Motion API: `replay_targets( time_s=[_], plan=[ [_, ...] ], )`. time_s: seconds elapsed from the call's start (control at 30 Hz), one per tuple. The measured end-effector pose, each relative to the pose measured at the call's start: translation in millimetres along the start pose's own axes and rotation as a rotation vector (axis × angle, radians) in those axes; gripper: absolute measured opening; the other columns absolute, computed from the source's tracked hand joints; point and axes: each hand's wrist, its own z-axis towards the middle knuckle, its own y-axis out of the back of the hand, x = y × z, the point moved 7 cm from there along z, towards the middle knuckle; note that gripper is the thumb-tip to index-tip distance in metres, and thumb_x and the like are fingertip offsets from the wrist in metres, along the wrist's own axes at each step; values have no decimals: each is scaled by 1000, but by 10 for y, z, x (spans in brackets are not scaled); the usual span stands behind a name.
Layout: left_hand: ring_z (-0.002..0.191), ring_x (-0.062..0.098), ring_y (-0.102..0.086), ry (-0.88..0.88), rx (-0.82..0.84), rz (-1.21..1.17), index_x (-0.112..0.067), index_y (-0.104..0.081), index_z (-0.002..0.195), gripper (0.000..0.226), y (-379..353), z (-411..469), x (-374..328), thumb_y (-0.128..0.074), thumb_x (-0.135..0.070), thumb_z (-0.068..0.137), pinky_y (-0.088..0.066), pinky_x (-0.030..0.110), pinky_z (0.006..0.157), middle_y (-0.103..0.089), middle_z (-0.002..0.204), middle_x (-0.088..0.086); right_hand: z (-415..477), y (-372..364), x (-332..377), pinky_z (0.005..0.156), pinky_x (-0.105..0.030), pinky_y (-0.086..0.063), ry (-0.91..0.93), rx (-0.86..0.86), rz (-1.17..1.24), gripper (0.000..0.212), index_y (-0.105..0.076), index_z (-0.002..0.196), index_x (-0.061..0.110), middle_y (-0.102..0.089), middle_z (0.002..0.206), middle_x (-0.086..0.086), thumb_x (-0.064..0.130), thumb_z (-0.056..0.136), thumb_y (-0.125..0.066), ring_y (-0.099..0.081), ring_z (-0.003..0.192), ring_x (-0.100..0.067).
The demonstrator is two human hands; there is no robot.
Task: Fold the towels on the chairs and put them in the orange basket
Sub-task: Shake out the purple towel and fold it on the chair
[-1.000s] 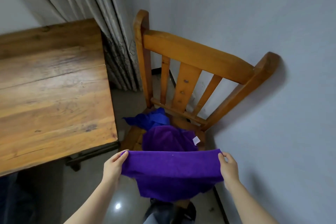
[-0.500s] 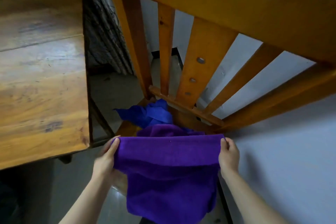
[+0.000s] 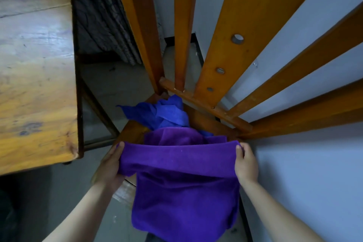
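A purple towel (image 3: 182,192) is stretched between my hands over the front of the wooden chair seat (image 3: 133,131). My left hand (image 3: 110,165) grips its left top corner and my right hand (image 3: 245,165) grips its right top corner. The top edge is folded over into a band, and the rest hangs down toward the floor. A crumpled blue towel (image 3: 161,114) lies at the back of the seat. More purple cloth (image 3: 176,135) sits behind the band; whether it is a separate towel I cannot tell. No orange basket is in view.
The chair's slatted orange backrest (image 3: 222,49) rises very close in front of the camera. A wooden table (image 3: 35,84) stands to the left, its corner near my left hand. A grey wall (image 3: 304,163) is on the right, and a curtain (image 3: 98,15) hangs behind.
The camera has leaned in much closer to the chair and lower. My hands have kept their hold on the purple towel's top corners, and more of the towel now hangs below the band.
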Motion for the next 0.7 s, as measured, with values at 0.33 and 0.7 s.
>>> replay_targets(
  time_s=[0.33,0.7],
  plan=[
    [93,27,-64,-55,-61,232,-18,-66,91,12,-358,241,140,-54,-21,93,-47,40,94,-70,91,3,371,-283,-11,76,-30,-40,11,4,-252,23,-61,107,12,-48,122,-13,27,94,-50,-49,111,-31],
    [84,25,-61,-80,-149,452,-19,-66,87,7,-393,473,115,-65,-25,86,-47,36,79,-67,90,10,392,-418,166,79,-35,-50,86,67,-300,43,-44,132,16,-45,134,-11,15,91,-55,-52,116,-27]
  ],
)
